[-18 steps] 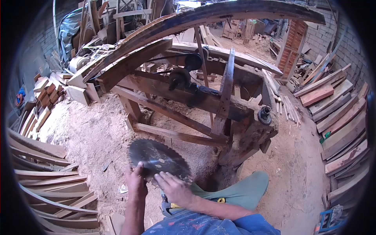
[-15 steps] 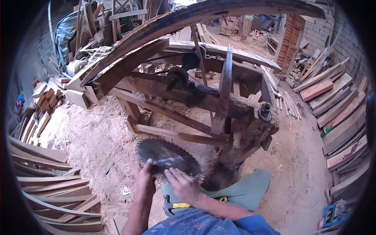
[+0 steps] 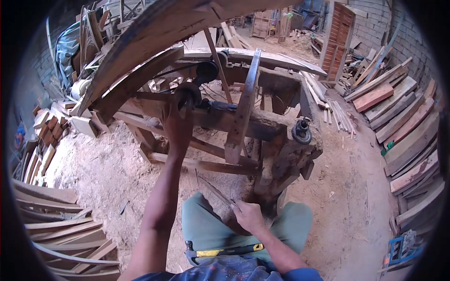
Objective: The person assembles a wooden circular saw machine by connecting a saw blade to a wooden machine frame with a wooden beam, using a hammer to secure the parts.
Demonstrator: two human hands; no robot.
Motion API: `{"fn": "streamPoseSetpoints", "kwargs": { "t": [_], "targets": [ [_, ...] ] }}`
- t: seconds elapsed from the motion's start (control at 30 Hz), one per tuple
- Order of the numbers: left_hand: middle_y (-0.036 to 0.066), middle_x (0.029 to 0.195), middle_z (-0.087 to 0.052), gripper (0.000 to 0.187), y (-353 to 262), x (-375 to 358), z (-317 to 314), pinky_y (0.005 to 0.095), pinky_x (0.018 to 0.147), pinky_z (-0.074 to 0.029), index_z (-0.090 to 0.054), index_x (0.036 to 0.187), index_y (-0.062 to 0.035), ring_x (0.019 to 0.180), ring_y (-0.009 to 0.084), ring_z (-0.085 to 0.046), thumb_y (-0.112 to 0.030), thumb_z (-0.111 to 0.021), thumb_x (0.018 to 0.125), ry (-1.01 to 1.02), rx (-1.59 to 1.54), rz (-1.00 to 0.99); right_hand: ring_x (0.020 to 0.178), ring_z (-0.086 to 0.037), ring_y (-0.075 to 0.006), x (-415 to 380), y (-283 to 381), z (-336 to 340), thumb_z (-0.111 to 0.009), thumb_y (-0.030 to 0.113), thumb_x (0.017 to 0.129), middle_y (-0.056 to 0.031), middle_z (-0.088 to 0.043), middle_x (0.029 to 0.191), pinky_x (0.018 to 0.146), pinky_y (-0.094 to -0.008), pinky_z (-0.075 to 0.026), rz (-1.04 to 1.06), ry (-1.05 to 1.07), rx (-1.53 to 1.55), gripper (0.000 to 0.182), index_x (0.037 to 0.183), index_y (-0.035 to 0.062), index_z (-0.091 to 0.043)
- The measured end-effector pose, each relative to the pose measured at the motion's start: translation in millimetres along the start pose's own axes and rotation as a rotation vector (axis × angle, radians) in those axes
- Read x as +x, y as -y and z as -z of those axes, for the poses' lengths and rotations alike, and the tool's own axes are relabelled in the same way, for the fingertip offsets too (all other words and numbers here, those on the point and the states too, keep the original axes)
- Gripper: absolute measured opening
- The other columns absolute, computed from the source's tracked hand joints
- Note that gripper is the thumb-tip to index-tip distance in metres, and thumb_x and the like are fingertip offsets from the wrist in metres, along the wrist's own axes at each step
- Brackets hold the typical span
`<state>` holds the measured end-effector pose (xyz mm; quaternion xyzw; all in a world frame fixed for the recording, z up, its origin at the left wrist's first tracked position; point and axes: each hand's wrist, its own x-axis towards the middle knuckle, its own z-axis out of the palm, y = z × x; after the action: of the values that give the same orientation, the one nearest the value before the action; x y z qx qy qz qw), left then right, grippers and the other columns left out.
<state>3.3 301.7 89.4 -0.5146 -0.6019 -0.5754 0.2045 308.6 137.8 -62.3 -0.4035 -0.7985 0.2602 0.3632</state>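
Note:
My right hand (image 3: 250, 216) grips a toothed circular saw blade (image 3: 214, 189) by its near edge. The blade is tilted nearly edge-on to me, above my knees. My left hand (image 3: 177, 124) is stretched forward to the round metal flange (image 3: 188, 95) on the saw machine's shaft, its fingers against the lower part; the fingertips are partly hidden. The heavy wooden frame of the saw machine (image 3: 267, 126) stands before me. Across my lap lies a hammer with a yellow and black handle (image 3: 225, 251).
A long curved plank (image 3: 154, 42) crosses above the machine. Stacked boards (image 3: 403, 122) line the right wall, and curved wood pieces (image 3: 70, 234) lie at lower left. Sawdust (image 3: 108, 173) covers the floor. A slanted beam (image 3: 243, 107) leans across the frame.
My left hand has let go of the saw blade and moved up and forward to the flange. The blade has turned edge-on in my right hand. The view has shifted slightly.

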Motion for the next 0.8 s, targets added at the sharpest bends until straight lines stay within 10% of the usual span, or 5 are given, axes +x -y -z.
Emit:
{"fn": "streamPoseSetpoints", "kwargs": {
  "t": [0.8],
  "targets": [
    [0.018, 0.101, -0.078, 0.037, 13, 34, -17, 0.0477, 0.083, -0.060, -0.071, 0.112, -0.0053, 0.097, 0.0373, -0.077, -0.023, -0.085, 0.083, 0.084, 0.385, -0.060, 0.081, -0.075, -0.0458, -24, -166, -39, -0.063, 0.027, 0.106, -0.0224, -0.075, 0.086, 0.072, -0.0588, -0.059, 0.047, 0.299, 0.208, 0.024, 0.118, 0.0119, -0.076]
  ]
}}
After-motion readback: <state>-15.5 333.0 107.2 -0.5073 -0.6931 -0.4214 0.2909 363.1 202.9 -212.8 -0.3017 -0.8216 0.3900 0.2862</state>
